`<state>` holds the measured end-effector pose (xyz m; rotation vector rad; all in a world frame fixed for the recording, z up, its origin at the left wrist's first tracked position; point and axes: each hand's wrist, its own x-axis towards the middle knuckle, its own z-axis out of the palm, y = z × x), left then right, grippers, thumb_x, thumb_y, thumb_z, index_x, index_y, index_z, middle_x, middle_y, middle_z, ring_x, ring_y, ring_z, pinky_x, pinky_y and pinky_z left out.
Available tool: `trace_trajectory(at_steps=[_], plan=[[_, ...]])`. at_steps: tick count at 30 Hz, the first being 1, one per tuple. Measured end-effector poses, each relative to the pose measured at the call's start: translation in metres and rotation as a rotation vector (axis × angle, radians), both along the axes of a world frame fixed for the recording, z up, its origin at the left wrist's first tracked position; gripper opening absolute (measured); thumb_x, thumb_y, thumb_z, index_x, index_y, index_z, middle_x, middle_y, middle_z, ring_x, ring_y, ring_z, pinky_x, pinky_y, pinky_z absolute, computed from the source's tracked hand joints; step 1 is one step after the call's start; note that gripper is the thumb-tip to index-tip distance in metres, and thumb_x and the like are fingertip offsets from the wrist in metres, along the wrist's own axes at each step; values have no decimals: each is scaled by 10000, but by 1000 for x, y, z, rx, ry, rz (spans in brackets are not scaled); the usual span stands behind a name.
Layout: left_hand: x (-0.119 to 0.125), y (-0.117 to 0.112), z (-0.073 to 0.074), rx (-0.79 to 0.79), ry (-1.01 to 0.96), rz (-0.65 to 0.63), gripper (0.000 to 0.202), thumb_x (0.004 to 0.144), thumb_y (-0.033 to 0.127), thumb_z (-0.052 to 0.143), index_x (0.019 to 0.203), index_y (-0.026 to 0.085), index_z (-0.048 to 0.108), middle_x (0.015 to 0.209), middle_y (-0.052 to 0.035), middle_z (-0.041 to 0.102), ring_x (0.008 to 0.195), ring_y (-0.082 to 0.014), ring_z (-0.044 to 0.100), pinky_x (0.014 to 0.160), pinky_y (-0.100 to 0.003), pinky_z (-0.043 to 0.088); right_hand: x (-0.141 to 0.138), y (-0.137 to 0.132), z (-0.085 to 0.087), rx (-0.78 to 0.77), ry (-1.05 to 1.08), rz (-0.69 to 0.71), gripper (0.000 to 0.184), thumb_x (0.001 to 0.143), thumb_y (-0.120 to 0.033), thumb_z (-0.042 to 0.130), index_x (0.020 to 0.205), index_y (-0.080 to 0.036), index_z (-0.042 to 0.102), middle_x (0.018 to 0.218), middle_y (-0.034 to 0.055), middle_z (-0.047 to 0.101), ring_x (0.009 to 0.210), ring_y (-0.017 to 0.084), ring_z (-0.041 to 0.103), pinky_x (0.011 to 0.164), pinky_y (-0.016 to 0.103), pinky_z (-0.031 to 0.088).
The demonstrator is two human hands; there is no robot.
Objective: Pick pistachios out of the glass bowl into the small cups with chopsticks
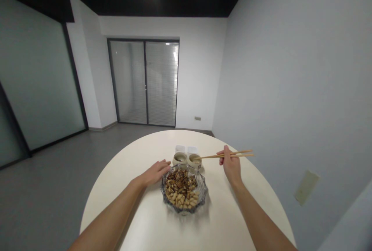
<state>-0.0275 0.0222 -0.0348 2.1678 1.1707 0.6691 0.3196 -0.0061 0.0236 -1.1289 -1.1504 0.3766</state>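
Observation:
My right hand (230,164) is shut on a pair of wooden chopsticks (226,154), whose tips reach over the rim of a small cream ceramic cup (194,161). Beside that cup stands a matching cup (180,159) with dark contents. My left hand (155,172) is open and empty, lying next to the rim of a cut-glass bowl (203,193). The bowl holds striped sunflower seeds (178,179) and pale peanuts (181,200).
Both cups stand on a round white table (136,154), with several small white containers (186,149) just behind them. Past the table's edge lie a grey floor, white walls, frosted glass panels and a glass door with blinds.

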Motion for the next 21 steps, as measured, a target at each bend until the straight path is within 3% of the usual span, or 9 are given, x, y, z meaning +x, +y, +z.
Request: trace_trajectory(at_steps=[6, 9, 14, 21], plan=[[-1, 1, -1, 2, 11, 0, 728, 1013, 752, 379, 1387, 222, 710, 1609, -103, 553, 1574, -385, 355, 1324, -534, 191, -15, -13, 5, -68, -60, 389, 798, 810, -947, 524, 550, -200, 630, 379, -27, 445, 363, 115, 419, 396, 244, 343], [-1, 1, -1, 9, -8, 7, 718, 1011, 741, 410, 1398, 214, 707, 1596, -109, 566, 1564, -389, 374, 1322, -537, 204, -26, -19, 3, -123, -127, 519, 796, 849, -919, 508, 550, -193, 635, 384, -31, 439, 358, 105, 406, 388, 230, 324], [-1, 2, -2, 11, -6, -1, 697, 1015, 731, 405, 1374, 226, 725, 1593, -92, 573, 1564, -390, 374, 1321, -537, 211, -41, -27, -1, -184, -199, 627, 799, 877, -902, 490, 584, -180, 671, 398, -37, 444, 368, 91, 400, 397, 214, 304], [-1, 2, -3, 4, 12, 16, 708, 1017, 721, 393, 1411, 214, 693, 1609, -116, 549, 1575, -384, 359, 1323, -562, 186, -43, -25, -5, -177, -251, 663, 775, 921, -853, 494, 610, -175, 705, 388, -39, 432, 357, 90, 386, 389, 223, 284]])
